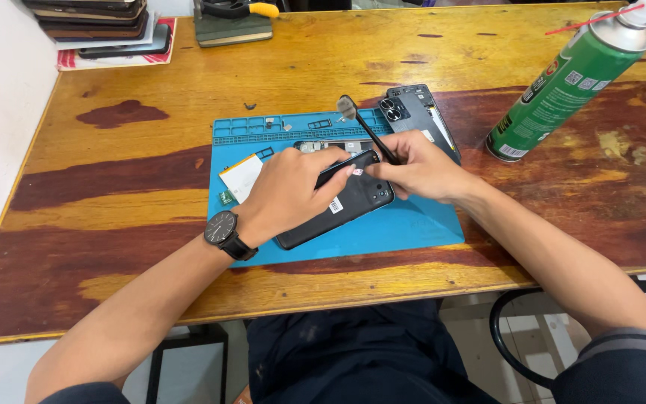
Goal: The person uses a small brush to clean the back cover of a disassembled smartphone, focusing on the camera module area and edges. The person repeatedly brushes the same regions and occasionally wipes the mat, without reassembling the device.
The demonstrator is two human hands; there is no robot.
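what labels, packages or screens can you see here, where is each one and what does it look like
Spray can: far right of the table, lying tilted; green cylinder, white label patches, red straw.
Small sticker: on the black phone held by the left hand; white rectangle with dark marks.
Card: on the blue mat, left of that hand; white, orange edge.
No lit screen shows.

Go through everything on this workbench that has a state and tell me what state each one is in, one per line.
Left hand: pressing down on the black phone.
Right hand: gripping the metal pry tool.
Black phone: back side up, on the blue mat.
Metal pry tool: tilted, flat end up.
Second phone body: back cover off, insides showing.
Green spray can: lying tilted, red straw fitted.
Stack of phones: piled at the table corner.
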